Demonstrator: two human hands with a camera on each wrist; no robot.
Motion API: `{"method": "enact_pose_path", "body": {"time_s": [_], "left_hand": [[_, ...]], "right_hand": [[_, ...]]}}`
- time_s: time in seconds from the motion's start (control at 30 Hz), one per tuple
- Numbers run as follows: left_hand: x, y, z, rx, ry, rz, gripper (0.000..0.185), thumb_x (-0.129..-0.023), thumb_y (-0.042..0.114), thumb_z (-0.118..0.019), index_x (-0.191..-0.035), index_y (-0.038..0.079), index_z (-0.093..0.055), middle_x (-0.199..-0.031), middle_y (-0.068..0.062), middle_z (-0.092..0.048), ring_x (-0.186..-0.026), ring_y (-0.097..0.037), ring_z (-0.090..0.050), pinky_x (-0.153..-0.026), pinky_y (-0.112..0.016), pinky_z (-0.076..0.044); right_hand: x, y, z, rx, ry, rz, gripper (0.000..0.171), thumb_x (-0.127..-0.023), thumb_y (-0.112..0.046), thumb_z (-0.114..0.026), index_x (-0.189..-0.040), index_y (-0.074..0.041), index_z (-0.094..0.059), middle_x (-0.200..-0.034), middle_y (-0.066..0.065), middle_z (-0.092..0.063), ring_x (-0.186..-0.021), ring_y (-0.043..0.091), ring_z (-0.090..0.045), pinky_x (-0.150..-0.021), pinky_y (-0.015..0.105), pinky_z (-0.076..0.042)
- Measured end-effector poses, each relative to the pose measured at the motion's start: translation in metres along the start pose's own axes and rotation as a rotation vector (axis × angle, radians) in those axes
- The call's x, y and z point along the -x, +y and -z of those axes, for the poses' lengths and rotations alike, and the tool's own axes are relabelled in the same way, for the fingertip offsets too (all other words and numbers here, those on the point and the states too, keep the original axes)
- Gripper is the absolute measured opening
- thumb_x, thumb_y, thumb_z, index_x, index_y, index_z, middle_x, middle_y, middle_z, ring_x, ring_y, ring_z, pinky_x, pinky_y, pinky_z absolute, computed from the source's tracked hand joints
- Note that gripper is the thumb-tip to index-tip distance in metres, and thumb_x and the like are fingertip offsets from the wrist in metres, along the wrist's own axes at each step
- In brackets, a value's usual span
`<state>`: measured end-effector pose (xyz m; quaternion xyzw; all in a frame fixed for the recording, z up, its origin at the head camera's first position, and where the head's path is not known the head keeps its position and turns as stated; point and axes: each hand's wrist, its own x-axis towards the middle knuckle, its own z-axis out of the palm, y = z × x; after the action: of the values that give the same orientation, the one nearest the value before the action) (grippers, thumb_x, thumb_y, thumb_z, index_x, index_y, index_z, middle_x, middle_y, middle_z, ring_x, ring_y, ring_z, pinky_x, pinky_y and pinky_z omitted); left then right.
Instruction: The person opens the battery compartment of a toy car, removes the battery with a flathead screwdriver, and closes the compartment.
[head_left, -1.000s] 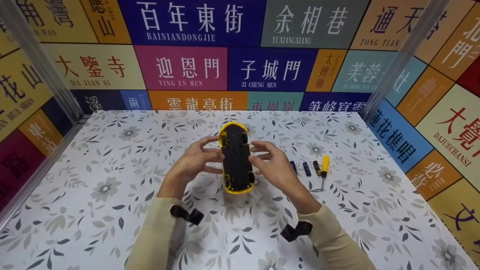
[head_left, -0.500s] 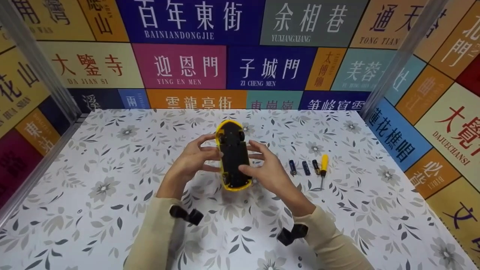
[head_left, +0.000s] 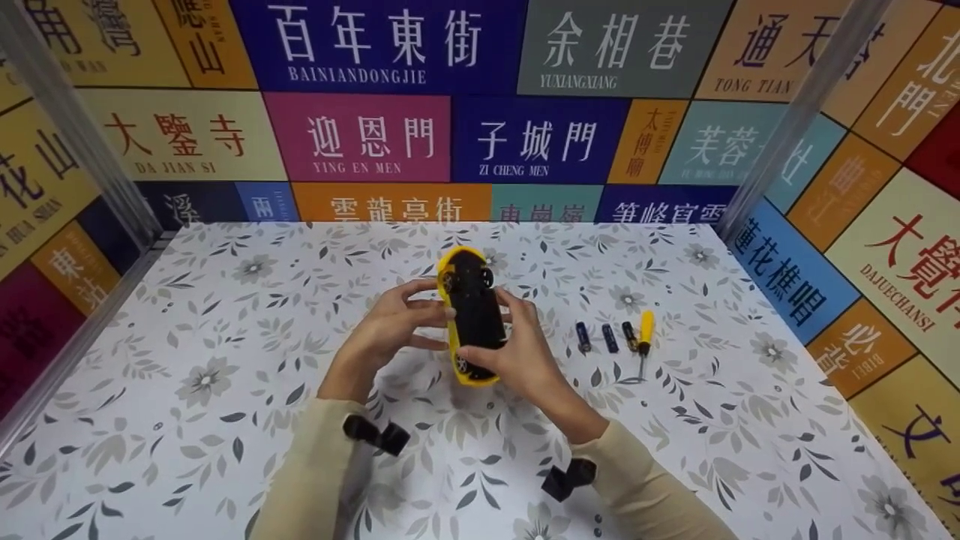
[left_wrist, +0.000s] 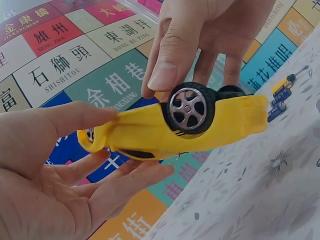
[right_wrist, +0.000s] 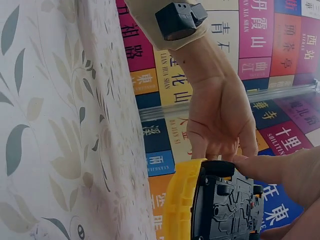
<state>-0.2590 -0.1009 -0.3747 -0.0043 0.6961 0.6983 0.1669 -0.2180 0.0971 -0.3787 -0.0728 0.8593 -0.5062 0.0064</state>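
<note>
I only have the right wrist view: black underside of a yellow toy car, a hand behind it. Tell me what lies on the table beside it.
Observer: Three small batteries and a yellow-handled screwdriver lie on the table, on the right hand's side.
Operator: Report how the car is held.
Observer: Both hands hold the toy car above the table, underside up; the left hand grips its left side.
Operator: Describe the wheels.
Observer: The left wrist view shows a black tyre with a silver spoked rim.
</note>
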Motion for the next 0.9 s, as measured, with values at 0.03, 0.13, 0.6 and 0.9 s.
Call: {"method": "enact_pose_path", "body": {"time_s": [0.03, 0.13, 0.6, 0.9], "left_hand": [[-0.0002, -0.0006, 0.0006, 0.002, -0.006, -0.003, 0.065, -0.091, 0.013, -0.072, -0.15, 0.012, -0.043, -0.139, -0.019, -0.06, -0.116, -0.031, -0.067, -0.085, -0.045, -0.064], [-0.0004, -0.0008, 0.0024, 0.023, -0.014, -0.003, 0.06, -0.094, 0.018, -0.07, -0.149, 0.013, -0.044, -0.137, -0.017, -0.061, -0.115, -0.029, -0.068, -0.085, -0.044, -0.064], [-0.0062, -0.003, 0.0029, 0.135, -0.043, 0.032, 0.049, -0.102, 0.029, -0.059, -0.144, 0.005, -0.051, -0.137, -0.018, -0.061, -0.112, -0.025, -0.069, -0.091, -0.038, -0.063], [-0.0049, -0.0025, 0.0017, 0.168, -0.095, 0.032, 0.051, -0.107, 0.043, -0.041, -0.145, 0.011, -0.051, -0.139, -0.019, -0.06, -0.114, -0.026, -0.068, -0.095, -0.04, -0.061]], "right_hand": [[-0.0004, 0.0003, -0.0005, 0.003, 0.002, -0.003, 0.095, -0.079, -0.026, -0.086, -0.155, -0.011, -0.032, -0.152, 0.019, -0.034, -0.135, 0.036, -0.047, -0.107, 0.054, -0.051], [-0.0014, -0.0002, -0.0016, -0.002, 0.012, -0.02, 0.092, -0.08, -0.027, -0.085, -0.154, -0.012, -0.034, -0.152, 0.019, -0.034, -0.134, 0.035, -0.047, -0.106, 0.054, -0.051], [-0.0091, -0.0009, 0.0049, -0.294, -0.028, -0.126, 0.072, -0.082, -0.017, -0.077, -0.147, -0.014, -0.047, -0.151, 0.01, -0.048, -0.134, 0.031, -0.052, -0.105, 0.049, -0.054], [-0.0097, 0.0007, 0.0061, -0.403, -0.048, -0.12, 0.059, -0.087, -0.019, -0.073, -0.142, -0.012, -0.053, -0.146, 0.013, -0.054, -0.133, 0.031, -0.055, -0.106, 0.044, -0.054]]}}
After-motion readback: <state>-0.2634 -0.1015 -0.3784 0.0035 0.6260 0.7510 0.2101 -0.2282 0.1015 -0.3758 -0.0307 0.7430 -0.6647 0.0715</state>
